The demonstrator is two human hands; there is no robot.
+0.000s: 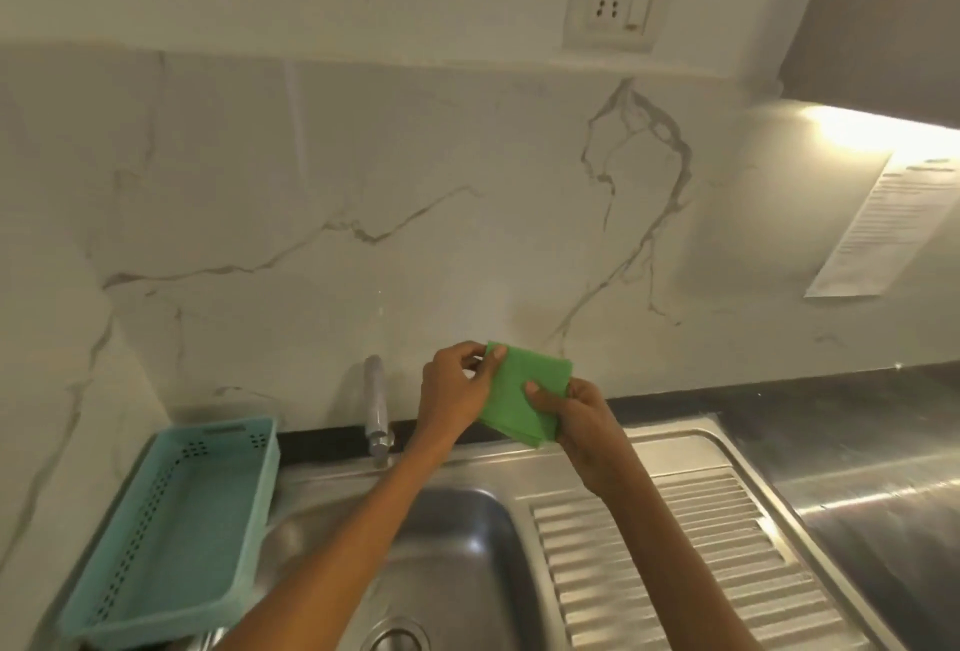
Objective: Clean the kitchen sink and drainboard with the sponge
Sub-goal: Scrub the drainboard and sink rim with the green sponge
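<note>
Head view: we hold the sponge point(524, 393), a thin green pad, in the air in front of the wall, above the back rim of the sink point(457, 546) and drainboard point(691, 562) and touching neither, presumably to fold or square it before wiping. The left hand point(457, 385) pinches its upper left corner and the right hand point(576, 408) its lower right edge. Both forearms reach up and forward over the basin, wrists bent inward, tap point(378, 406) just left of them.
</note>
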